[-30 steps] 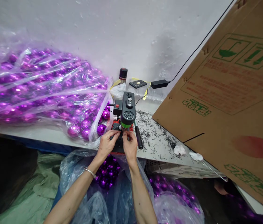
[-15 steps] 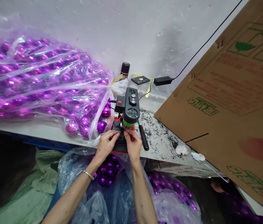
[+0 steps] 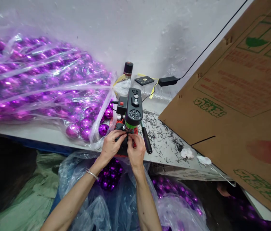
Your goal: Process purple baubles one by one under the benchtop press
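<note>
Both hands meet below the head of a small black bench drill press [image 3: 134, 106], which has a green ring near its chuck and a black-handled lever [image 3: 146, 139] on the right. My left hand [image 3: 111, 146], with a bracelet on its wrist, pinches thumb and forefinger together over the machine's black base [image 3: 123, 148]. Opposite it, my right hand [image 3: 136, 150] is also closed in a pinch, its fingertips almost touching the left ones. Whatever lies between the fingertips is too small and hidden to make out.
A clear bag of shiny purple balls [image 3: 41, 86] lies left on the white table [image 3: 41, 133]. Dark shavings [image 3: 164, 138] litter the right side beside a large cardboard box [image 3: 233, 106]. A spray can [image 3: 128, 70] and power adapter [image 3: 168, 81] are behind. More purple balls [image 3: 110, 175] sit below in plastic.
The view shifts slightly. Both hands stay pinched at the drill press, with small finger movements; now the fingertips sit closer under the chuck than half a second ago.
</note>
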{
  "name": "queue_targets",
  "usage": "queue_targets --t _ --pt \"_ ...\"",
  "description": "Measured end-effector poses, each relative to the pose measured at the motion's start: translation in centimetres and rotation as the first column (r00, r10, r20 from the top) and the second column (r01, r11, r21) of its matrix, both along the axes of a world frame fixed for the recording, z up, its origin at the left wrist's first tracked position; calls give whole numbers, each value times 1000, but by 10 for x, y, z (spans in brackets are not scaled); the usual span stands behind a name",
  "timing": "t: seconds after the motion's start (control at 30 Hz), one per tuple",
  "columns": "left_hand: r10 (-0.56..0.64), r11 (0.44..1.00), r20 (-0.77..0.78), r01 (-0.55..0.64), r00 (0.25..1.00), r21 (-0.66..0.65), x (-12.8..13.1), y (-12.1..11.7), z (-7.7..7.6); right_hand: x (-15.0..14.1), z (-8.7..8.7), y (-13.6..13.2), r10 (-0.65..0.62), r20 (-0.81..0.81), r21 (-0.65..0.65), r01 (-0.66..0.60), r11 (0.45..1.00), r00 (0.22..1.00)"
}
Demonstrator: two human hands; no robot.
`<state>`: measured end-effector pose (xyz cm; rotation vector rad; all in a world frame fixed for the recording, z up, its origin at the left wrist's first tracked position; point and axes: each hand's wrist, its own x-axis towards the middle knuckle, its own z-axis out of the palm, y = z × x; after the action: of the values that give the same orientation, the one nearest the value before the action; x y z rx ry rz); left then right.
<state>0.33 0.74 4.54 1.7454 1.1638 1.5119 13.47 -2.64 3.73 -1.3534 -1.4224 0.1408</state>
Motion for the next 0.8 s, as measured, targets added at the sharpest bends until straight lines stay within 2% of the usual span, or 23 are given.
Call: queue_targets --t 0.23,0.43,0.8 --pt "-12 987 -163 37 987 154 -9 9 -1 0 -12 -6 -3 -19 -23 2 1000 1000" --pt "-40 977 -283 97 958 192 -19 15 4 3 -16 -9 6 -8 -26 -6 1000 1000" --pt "1 954 -386 116 922 278 -21 22 -5 -3 -21 -12 29 8 -13 -29 1000 1000"
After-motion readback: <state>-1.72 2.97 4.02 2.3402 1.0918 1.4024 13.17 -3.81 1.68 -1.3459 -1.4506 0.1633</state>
